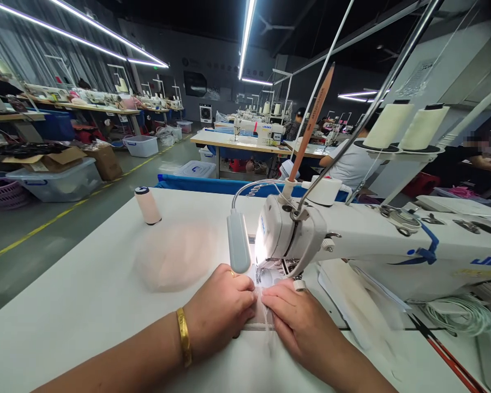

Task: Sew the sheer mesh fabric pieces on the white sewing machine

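1. Bare forearms reach in from the bottom edge, the left one wearing a gold bangle point(184, 337) at the wrist.
2. At the left hand point(225, 303) the fingers are curled inward, their tips at the sheer fabric point(267, 319); whether they pinch or only press it cannot be told. A ring shows on one finger, and a small dark tip, too hidden to identify, pokes out beneath the hand.
3. At the right hand point(300, 316) the fingers lie fairly straight and close together, tips at the other side of the same fabric; their grip is also unclear.
4. That pale, see-through fabric lies between the hands, just in front of the needle area of the white sewing machine point(278, 224). Its near end is blurred.
5. Beside the needle area, a gray lamp point(238, 243) hangs on a bent neck over the left hand.
6. On the white counter point(85, 305) to the left sits a blurred, pale pink sheer heap point(180, 256), with a pink thread spool point(148, 206) standing near it.
7. Right of the hands lie a light cloth point(355, 295), red-and-black tweezers point(450, 355) and a coil of pale green cord point(460, 314).
8. Behind the machine, a person in a white top point(349, 158) is partly hidden.
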The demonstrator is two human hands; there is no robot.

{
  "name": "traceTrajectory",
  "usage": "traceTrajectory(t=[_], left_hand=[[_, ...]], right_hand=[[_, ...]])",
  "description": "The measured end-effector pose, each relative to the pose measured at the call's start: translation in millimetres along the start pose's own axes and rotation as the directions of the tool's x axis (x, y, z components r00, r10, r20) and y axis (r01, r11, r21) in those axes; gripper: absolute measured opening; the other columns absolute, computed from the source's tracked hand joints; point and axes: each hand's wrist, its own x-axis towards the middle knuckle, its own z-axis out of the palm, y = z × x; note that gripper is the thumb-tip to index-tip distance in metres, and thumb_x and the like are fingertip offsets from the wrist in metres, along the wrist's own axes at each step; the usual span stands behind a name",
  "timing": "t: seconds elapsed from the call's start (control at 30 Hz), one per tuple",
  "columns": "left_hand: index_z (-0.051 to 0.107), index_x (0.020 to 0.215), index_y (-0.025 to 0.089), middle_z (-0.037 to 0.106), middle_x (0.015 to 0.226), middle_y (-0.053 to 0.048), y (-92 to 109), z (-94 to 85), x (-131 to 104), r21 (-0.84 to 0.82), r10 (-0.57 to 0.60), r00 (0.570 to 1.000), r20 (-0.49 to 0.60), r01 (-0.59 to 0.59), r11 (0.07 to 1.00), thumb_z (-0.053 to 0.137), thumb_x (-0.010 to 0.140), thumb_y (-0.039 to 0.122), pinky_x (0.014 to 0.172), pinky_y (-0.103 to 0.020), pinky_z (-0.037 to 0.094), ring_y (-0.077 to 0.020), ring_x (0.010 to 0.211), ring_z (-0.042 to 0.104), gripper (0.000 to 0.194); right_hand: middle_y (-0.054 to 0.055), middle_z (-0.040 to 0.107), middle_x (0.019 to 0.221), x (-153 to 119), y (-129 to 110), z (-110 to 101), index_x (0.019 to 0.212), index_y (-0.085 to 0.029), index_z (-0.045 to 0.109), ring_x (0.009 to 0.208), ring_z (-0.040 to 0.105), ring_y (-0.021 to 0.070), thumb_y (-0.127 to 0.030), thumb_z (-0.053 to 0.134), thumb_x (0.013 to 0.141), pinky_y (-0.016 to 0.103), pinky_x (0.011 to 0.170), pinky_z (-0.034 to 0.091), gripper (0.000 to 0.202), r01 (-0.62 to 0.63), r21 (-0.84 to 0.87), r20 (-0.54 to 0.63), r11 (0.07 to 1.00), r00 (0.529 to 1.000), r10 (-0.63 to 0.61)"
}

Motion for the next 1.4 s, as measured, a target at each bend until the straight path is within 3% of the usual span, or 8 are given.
traceTrajectory(t=[0.17, 0.33, 0.53, 0.73, 0.93, 1.03, 1.13, 1.4], left_hand=[[0.07, 0.084, 0.019, 0.073, 0.098, -0.003, -4, -5.0, 4, 0.039, -0.04, 0.999, 0.035, 0.039, 0.998, 0.061, 0.093, 0.011, 0.071, -0.034, 0.044, -0.0229, 0.091, 0.066, 0.014], [0.069, 0.084, 0.019, 0.073, 0.101, -0.005, -8, 0.0, 5, 0.042, -0.022, 0.999, -0.031, 0.024, 0.999, 0.056, 0.093, 0.007, 0.082, -0.038, 0.046, -0.0233, 0.094, 0.065, 0.02], [0.07, 0.086, 0.022, 0.073, 0.093, 0.0, 4, 4.8, -6, -0.041, 0.083, 0.992, -0.093, -0.087, 0.995, 0.056, 0.089, 0.004, 0.081, -0.038, 0.04, -0.0206, 0.087, 0.062, 0.023], [0.068, 0.083, 0.021, 0.072, 0.089, 0.001, 7, 6.1, -6, -0.03, 0.075, 0.99, -0.123, -0.079, 0.996, 0.053, 0.094, 0.006, 0.084, -0.04, 0.036, -0.0182, 0.08, 0.059, 0.024], [0.064, 0.082, 0.02, 0.071, 0.089, 0.001, 2, 12.0, -5, -0.026, 0.093, 0.981, -0.169, -0.099, 0.995, 0.05, 0.094, 0.003, 0.08, -0.038, 0.035, -0.0169, 0.076, 0.057, 0.025], [0.062, 0.081, 0.019, 0.069, 0.083, 0.003, 3, 16.3, -7, -0.037, 0.131, 0.971, -0.2, -0.141, 0.989, 0.051, 0.093, 0.002, 0.081, -0.038, 0.035, -0.0151, 0.071, 0.055, 0.024], [0.058, 0.076, 0.019, 0.068, 0.08, 0.004, 4, 17.7, -8, -0.029, 0.131, 0.973, -0.193, -0.139, 0.99, 0.052, 0.091, 0.0, 0.079, -0.037, 0.035, -0.0148, 0.07, 0.055, 0.024], [0.065, 0.083, 0.018, 0.074, 0.092, 0.002, -5, 15.5, -3, -0.003, 0.077, 0.991, -0.113, -0.078, 0.997, 0.062, 0.073, -0.002, 0.084, -0.039, 0.042, -0.0171, 0.078, 0.062, 0.022]], right_hand=[[0.005, 0.07, 0.096, 3, 2, 2, 0.099, -0.025, 0.066, 0.089, 0.062, 0.0248, -0.001, 0.049, 0.093, 0.035, 0.072, 0.051, 0.03, -0.011, -0.025, -0.035, 1.0, 0.999, 0.01], [0.006, 0.07, 0.098, 1, 5, 4, 0.097, -0.024, 0.065, 0.092, 0.063, 0.0257, 0.0, 0.049, 0.091, 0.035, 0.072, 0.05, 0.03, -0.013, -0.044, -0.065, 0.999, 0.998, 0.01], [0.004, 0.064, 0.085, -5, 5, 2, 0.089, -0.022, 0.059, 0.078, 0.057, 0.0229, 0.0, 0.043, 0.09, 0.035, 0.069, 0.044, 0.028, 0.04, -0.027, -0.006, 0.999, 0.999, -0.04], [0.002, 0.061, 0.08, -3, 6, 0, 0.085, -0.023, 0.054, 0.076, 0.054, 0.0224, 0.003, 0.043, 0.086, 0.033, 0.065, 0.038, 0.027, -0.011, -0.027, 0.019, 1.0, 1.0, 0.011], [0.005, 0.068, 0.094, -3, 4, -2, 0.099, -0.024, 0.063, 0.087, 0.058, 0.0238, 0.0, 0.047, 0.091, 0.035, 0.074, 0.046, 0.03, 0.022, -0.027, -0.023, 0.999, 0.999, -0.023], [0.004, 0.068, 0.091, -5, 2, -1, 0.096, -0.023, 0.064, 0.083, 0.057, 0.0229, -0.002, 0.047, 0.094, 0.035, 0.072, 0.045, 0.027, 0.038, -0.015, 0.001, 0.999, 0.999, -0.038], [0.003, 0.066, 0.086, -5, 2, 1, 0.092, -0.023, 0.063, 0.081, 0.056, 0.0227, -0.002, 0.046, 0.094, 0.034, 0.069, 0.044, 0.027, 0.019, -0.01, 0.02, 1.0, 1.0, -0.019], [0.006, 0.069, 0.094, -1, 7, 6, 0.111, -0.026, 0.067, 0.086, 0.061, 0.0251, 0.001, 0.045, 0.09, 0.036, 0.072, 0.051, 0.04, -0.012, -0.043, -0.048, 0.999, 0.999, 0.01]])
